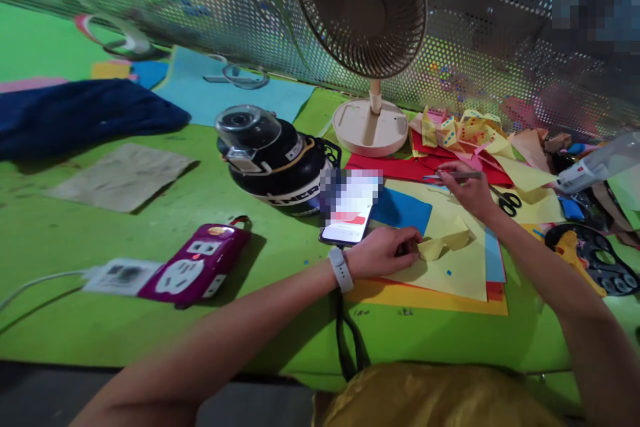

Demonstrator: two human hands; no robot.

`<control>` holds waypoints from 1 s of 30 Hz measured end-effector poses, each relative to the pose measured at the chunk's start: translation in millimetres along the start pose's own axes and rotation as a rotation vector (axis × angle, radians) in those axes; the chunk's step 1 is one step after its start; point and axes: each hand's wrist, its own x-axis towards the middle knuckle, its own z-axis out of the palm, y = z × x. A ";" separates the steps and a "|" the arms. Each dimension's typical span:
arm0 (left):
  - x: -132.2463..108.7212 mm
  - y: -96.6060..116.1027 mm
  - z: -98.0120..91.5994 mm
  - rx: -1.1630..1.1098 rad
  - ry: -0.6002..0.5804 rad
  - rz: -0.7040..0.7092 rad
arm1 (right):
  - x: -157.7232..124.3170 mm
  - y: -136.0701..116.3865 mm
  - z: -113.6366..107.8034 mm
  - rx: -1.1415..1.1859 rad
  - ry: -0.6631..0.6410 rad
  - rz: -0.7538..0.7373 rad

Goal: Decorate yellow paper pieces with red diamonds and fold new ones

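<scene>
Paper strip (447, 242), yellow and creased along its length, is pinched at its near end between the fingers of the left hand (387, 251). Its long axis is turned rightward and slightly away from that hand, with the far end left free above a flat yellow sheet (473, 273). A slim tool (473, 175) is gripped in the closed fingers of the right hand (465, 190); its long axis is laid crosswise, and its narrow tip is pointed leftward, beyond the left hand. Whether it is a pair of tweezers cannot be told.

Two tiny blue squares are seen: one (449, 273) on the sheet, to the right of the left hand, and one (306, 261) on the green worktop (440, 337), left of the wrist. One phone (353, 210) is placed just beyond the left wrist, its screen partly blurred. One pair of black-handled scissors (504, 199) is set just right of the right hand, and at least two dotted paper cubes (449, 131) are heaped beyond it. One fan (370, 13) is stood beyond both hands.

On the black bottle (280, 167), beyond and left of the left hand, large letters are printed on a white band; only what seems to be "EN" can be read. The label on the white adapter (120, 277), farther left, is too blurred to be read.
</scene>
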 end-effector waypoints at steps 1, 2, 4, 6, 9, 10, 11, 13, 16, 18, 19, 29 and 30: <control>0.1 0.4 -0.5 -0.012 0.000 -0.004 | -4.6 -5.6 -5.0 0.090 0.021 0.045; 0.0 1.0 -1.0 -0.025 -0.002 -0.010 | -10.0 -11.1 -10.2 0.171 0.043 0.090; -0.3 2.6 -2.6 -0.054 -0.015 -0.026 | -23.3 -21.1 -20.1 0.300 0.078 0.180; -0.7 4.6 -4.2 -0.078 -0.026 -0.047 | -38.7 -28.7 -27.2 0.400 0.096 0.261; -1.0 7.2 -6.2 -0.118 -0.027 -0.075 | -61.9 -35.6 -29.9 0.484 0.092 0.361; -0.8 7.8 -6.6 -0.137 -0.027 -0.079 | -68.9 -36.9 -28.8 0.496 0.085 0.390; -0.6 8.2 -7.0 -0.160 -0.028 -0.081 | -75.3 -37.8 -27.0 0.506 0.077 0.414; -0.1 8.3 -7.3 -0.208 -0.033 -0.081 | -86.2 -38.0 -22.3 0.519 0.065 0.449; 0.5 7.6 -7.0 -0.264 -0.028 -0.083 | -97.8 -35.1 -15.3 0.530 0.061 0.480; 0.8 6.9 -6.6 -0.296 -0.027 -0.087 | -102.5 -32.6 -11.9 0.533 0.048 0.492; 0.8 6.5 -6.5 -0.311 -0.026 -0.088 | -104.0 -31.6 -10.7 0.536 0.036 0.494; 0.2 7.4 -6.5 -0.334 -0.032 -0.087 | -105.1 -37.9 -5.5 0.520 -0.017 0.496; 0.1 7.7 -6.7 -0.331 -0.035 -0.090 | -104.9 -38.8 -5.3 0.516 -0.018 0.495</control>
